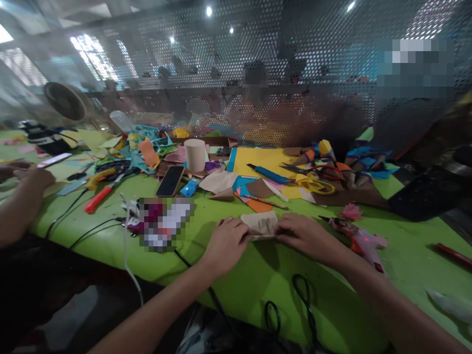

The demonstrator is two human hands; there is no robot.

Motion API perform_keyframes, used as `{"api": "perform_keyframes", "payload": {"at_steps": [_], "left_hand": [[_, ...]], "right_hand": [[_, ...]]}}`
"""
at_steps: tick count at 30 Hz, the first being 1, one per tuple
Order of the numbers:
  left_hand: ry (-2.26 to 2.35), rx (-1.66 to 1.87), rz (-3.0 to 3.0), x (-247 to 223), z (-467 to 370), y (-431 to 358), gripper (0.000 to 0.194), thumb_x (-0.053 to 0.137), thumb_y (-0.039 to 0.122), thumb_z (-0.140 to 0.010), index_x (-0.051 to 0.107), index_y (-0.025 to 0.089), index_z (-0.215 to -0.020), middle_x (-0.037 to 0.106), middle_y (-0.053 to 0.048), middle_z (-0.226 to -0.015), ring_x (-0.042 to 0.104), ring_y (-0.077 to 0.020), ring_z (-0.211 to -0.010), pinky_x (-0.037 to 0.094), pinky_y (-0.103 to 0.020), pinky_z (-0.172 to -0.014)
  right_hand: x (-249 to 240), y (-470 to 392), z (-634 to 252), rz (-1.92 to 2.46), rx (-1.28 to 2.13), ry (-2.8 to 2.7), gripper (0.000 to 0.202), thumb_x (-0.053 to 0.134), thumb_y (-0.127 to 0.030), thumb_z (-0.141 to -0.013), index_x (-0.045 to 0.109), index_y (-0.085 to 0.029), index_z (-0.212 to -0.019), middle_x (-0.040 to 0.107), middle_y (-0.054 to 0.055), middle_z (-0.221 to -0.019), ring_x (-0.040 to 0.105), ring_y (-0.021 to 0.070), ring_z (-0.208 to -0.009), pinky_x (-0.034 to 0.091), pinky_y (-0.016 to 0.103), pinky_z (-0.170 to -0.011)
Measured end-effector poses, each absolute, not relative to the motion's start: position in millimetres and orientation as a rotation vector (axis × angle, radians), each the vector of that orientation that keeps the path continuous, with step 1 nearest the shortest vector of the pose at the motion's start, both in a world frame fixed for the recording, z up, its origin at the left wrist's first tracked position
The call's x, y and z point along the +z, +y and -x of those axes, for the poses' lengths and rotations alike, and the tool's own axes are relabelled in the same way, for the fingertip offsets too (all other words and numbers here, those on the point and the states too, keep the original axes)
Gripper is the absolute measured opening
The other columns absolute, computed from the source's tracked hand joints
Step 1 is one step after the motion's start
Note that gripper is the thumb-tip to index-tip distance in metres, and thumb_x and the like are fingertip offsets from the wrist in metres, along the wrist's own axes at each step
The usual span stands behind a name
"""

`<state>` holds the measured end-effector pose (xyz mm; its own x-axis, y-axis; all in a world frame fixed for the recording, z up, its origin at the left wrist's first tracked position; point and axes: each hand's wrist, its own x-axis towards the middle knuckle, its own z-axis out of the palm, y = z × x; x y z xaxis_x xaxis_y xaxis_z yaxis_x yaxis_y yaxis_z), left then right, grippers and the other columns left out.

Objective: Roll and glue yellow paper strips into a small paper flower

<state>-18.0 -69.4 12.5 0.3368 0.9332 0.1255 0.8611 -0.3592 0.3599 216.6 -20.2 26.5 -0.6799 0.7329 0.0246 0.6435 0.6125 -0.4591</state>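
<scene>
Between my two hands is a small piece of beige paper (260, 223), creased and partly rolled or folded. My left hand (229, 242) grips its left end with the fingers curled over it. At the right end, my right hand (299, 232) pinches the paper between thumb and fingers. The underside of the paper is hidden. Just right of my right hand lies a pink glue gun (363, 241), with a pink paper flower (350, 212) behind it. A thin brush-like stick (266, 202) and an orange paper scrap (260, 205) lie just beyond the beige paper.
Behind my hands are a phone (170, 181), a beige cylinder (194, 155), a blue cutter (271, 174), yellow-handled scissors (315, 184) and many paper scraps. A red-handled knife (99, 197) lies left. Black cables (306, 300) hang at the front edge. Another person's arm (24, 206) reaches in left.
</scene>
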Motion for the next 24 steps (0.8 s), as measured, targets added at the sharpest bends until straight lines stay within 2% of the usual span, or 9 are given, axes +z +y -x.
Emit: {"api": "perform_keyframes", "payload": {"at_steps": [4,7,13,18,24], "left_hand": [[1.670,0.420,-2.316,11,16,-64,0.011,0.054,0.022,-0.095,0.064,0.021,-0.094,0.071,-0.003,-0.098,0.061,-0.0235,-0.095,0.039,-0.038,-0.083],[1.683,0.427,-2.337,11,15,-61,0.009,0.056,0.019,-0.092,0.062,0.021,-0.098,0.071,-0.002,-0.099,0.060,-0.0238,-0.096,0.039,-0.039,-0.085],[1.621,0.347,-2.559,14,15,-68,0.016,0.052,0.011,-0.091,0.064,0.021,-0.093,0.068,-0.004,-0.099,0.057,-0.0239,-0.098,0.039,-0.039,-0.085],[1.577,0.376,-2.585,14,16,-73,0.009,0.061,0.027,-0.090,0.064,0.021,-0.096,0.068,-0.004,-0.102,0.056,-0.0258,-0.099,0.039,-0.041,-0.086],[1.595,0.379,-2.555,11,16,-66,0.011,0.054,0.023,-0.096,0.064,0.020,-0.094,0.069,-0.004,-0.101,0.057,-0.0241,-0.100,0.038,-0.039,-0.088]], "right_hand": [[21,-19,-215,1.216,0.636,-2.587,0.014,0.054,-0.020,-0.090,0.067,-0.020,-0.088,0.071,0.006,-0.092,0.064,0.0228,-0.084,0.044,0.031,-0.072],[17,-20,-213,1.296,0.578,-2.537,0.012,0.054,-0.017,-0.087,0.066,-0.019,-0.087,0.070,0.007,-0.088,0.063,0.0239,-0.080,0.043,0.031,-0.068],[18,-21,-213,1.198,0.509,-2.573,0.016,0.057,-0.008,-0.081,0.066,-0.020,-0.085,0.068,0.007,-0.092,0.060,0.0228,-0.090,0.042,0.031,-0.077],[19,-20,-217,1.144,0.498,-2.618,0.008,0.066,-0.019,-0.082,0.068,-0.021,-0.089,0.067,0.005,-0.091,0.060,0.0222,-0.086,0.042,0.030,-0.073],[15,-18,-215,1.177,0.476,-2.617,0.009,0.061,-0.015,-0.087,0.068,-0.021,-0.088,0.068,0.007,-0.093,0.061,0.0224,-0.088,0.043,0.032,-0.077]]}}
